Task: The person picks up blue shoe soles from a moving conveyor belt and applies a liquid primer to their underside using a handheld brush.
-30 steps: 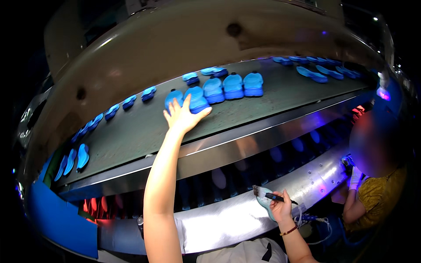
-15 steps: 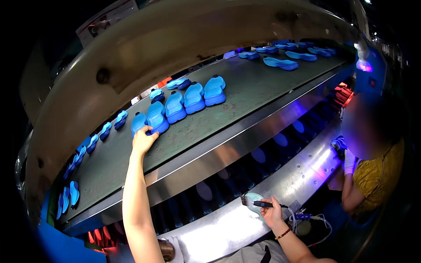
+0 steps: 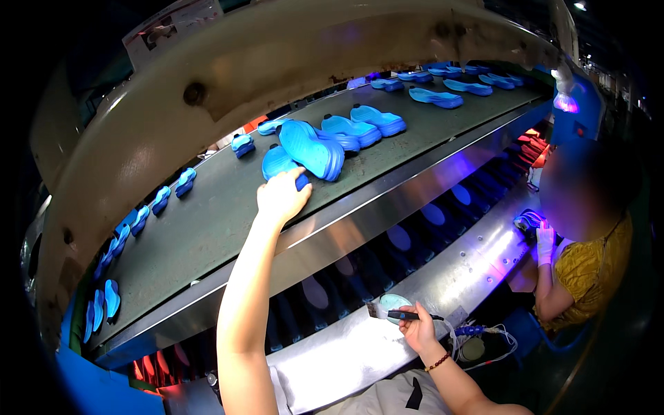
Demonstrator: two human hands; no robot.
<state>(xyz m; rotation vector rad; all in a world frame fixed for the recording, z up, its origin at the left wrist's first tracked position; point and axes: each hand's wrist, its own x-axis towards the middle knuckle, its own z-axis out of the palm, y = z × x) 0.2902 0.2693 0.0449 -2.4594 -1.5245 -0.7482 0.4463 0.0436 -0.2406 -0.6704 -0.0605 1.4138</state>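
Note:
On the dark green conveyor belt [image 3: 221, 221], my left hand [image 3: 283, 197] has its fingers curled over the near end of a blue shoe sole [image 3: 279, 162]. A second blue sole [image 3: 311, 151] leans tilted beside and partly over it, and more blue soles [image 3: 377, 120] crowd together to its right. Lower down, my right hand [image 3: 418, 330] grips a brush [image 3: 403, 315] by its dark handle. The brush's bristles lie by a pale green dish [image 3: 394, 301] on the metal ledge, and a thin white tube or cord runs behind that hand.
A beige curved hood [image 3: 277, 52] arches over the belt. Other blue soles [image 3: 436, 97] lie farther right, and several more sit at the left [image 3: 112, 301]. Under the belt's metal edge [image 3: 332, 225] is a dark rack of soles. A co-worker [image 3: 588, 277] sits at the right beside a violet-lit ledge.
My left hand has moved right along the belt, pushing the row of soles together so that one now tilts over its neighbours. My right hand keeps the brush by the dish, shifted slightly.

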